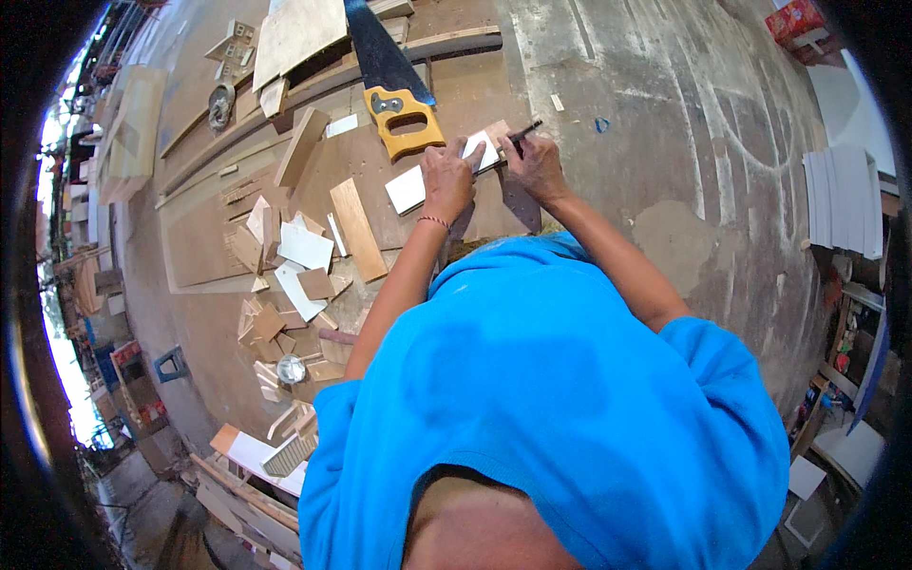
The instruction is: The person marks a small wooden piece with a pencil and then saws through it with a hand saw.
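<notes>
A narrow white-faced wooden board (407, 192) lies slanted on the work surface in front of me. My left hand (447, 182) holds it down near its middle, fingers pressed onto the white face. At the board's far right end, where bare tan wood shows, my right hand (536, 169) is closed on a slim black pencil or pen (529, 128), which sticks out past the fingers. The fingertips of both hands are close together along the board. Just beyond my left hand lies a handsaw (407, 123) with a yellow handle and dark blade, touched by neither hand.
To my left lie a loose wooden block (358, 228), a heap of white and brown offcuts (306, 245) and a small round metal container (291, 370). Long wooden strips (437, 43) and a pale panel (299, 38) lie beyond. White panels (844, 201) stand stacked at far right.
</notes>
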### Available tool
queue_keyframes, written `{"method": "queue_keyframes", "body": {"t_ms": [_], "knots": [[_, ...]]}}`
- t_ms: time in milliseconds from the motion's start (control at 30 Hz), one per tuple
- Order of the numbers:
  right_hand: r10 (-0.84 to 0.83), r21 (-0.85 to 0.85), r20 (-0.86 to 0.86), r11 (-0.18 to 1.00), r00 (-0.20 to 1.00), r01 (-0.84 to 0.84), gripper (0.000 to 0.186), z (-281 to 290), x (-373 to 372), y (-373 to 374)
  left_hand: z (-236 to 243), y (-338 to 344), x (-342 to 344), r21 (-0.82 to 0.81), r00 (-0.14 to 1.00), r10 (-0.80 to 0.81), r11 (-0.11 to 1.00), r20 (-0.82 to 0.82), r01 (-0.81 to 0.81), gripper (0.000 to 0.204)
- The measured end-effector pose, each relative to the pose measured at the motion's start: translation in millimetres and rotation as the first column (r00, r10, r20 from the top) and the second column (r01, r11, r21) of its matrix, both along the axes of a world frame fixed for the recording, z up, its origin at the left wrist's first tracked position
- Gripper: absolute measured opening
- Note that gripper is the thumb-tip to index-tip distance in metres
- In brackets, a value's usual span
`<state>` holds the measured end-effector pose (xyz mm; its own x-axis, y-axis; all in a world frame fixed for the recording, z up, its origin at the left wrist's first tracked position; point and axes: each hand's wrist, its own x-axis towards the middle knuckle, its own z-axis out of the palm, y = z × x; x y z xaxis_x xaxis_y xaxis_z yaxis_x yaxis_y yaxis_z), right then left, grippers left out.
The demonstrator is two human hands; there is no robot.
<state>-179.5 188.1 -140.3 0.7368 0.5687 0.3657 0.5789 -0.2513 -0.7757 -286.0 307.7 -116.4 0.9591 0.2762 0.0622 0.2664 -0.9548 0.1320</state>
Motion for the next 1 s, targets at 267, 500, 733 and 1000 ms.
{"method": "queue_keyframes", "body": {"t_ms": [267,500,733,1000], "knots": [[0.032,-0.164,0.011,0.986,0.999,-0.030,0.020,-2.6,-3.2,-10.1,-3.6,-0.7,-0.4,0.023,1.000,0.020,1.000,-0.009,-0.020,0.053],[0.052,-0.198,-0.128,0.977,0.990,-0.077,0.035,16.7,-3.8,-13.4,1.1,9.5,-20.7,-0.070,0.998,0.045,0.997,0.038,-0.043,0.052],[0.486,-0.322,-0.224,0.781,0.845,-0.535,0.052,22.3,-51.4,72.6,13.0,59.2,-75.6,-0.002,0.933,0.356,0.934,-0.057,-0.356,0.055],[0.616,-0.080,-0.324,0.738,0.718,-0.670,0.027,-12.0,-99.3,141.1,-2.0,104.9,-122.3,0.189,0.766,0.641,0.748,0.044,-0.637,0.052]]}}
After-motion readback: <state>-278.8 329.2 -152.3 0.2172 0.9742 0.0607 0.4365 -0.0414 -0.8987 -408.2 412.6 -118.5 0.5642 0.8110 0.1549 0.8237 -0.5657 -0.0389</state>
